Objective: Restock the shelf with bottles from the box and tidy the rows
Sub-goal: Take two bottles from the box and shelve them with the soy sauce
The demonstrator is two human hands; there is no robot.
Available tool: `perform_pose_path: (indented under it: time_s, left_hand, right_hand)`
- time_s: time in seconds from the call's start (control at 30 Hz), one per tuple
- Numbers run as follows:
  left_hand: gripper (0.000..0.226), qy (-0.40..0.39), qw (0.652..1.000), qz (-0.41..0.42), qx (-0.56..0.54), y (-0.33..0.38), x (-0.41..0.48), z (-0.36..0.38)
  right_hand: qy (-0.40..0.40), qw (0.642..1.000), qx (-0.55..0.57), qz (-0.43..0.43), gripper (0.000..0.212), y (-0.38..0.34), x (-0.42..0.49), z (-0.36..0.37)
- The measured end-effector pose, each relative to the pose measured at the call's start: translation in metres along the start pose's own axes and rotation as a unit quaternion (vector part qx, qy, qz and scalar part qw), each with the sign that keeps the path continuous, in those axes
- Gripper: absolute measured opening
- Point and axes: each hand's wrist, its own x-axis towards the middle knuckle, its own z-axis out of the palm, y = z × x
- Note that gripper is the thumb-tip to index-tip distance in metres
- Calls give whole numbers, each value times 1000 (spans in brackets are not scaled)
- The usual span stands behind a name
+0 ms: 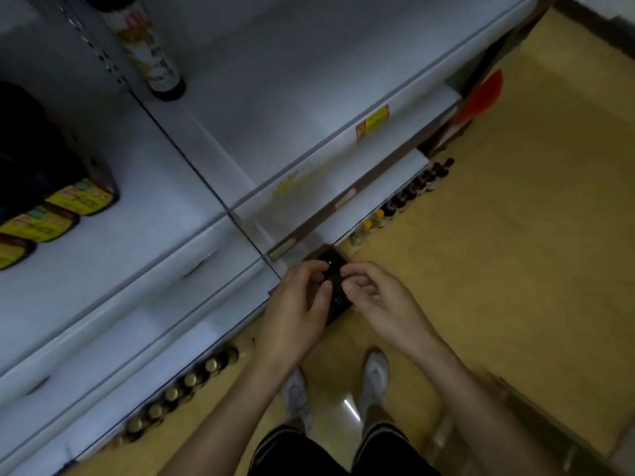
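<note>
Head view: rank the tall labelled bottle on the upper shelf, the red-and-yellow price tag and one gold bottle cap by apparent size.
Largest to smallest:
1. tall labelled bottle, though it probably sits nearest the camera, which inflates it
2. red-and-yellow price tag
3. gold bottle cap, plainly the smallest

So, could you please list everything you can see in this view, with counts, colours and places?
tall bottle: one, dark with pale label, upper shelf at back
labelled bottles: three showing, dark with yellow-green labels, left shelf
shelves: several tiers, white, left and centre
price tags: a few, yellow and red, shelf edges
gold-capped bottles: a row, bottom tier, lower left
dark-capped bottles: a row, bottom tier, right
orange-capped bottles: two, beside that row
dark box: one, brown-edged, by the shelf base, contents unclear
floor: yellow, right
shoes: two, white, bottom centre
left hand, right hand: fingers curled above the dark box, grip unclear
</note>
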Motion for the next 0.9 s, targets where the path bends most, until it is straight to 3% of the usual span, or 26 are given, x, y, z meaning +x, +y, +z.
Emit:
perform_pose_path:
  time_s: [0.5,0.9]
  left_hand:
    - [24,56,985,-160,-18,-69,41,156]
    - [26,57,981,-178,-55,-285,115,265]
  right_hand:
    - [-110,992,30,55,22,160,114,-22]
    - [-87,995,-24,34,17,337,238,78]
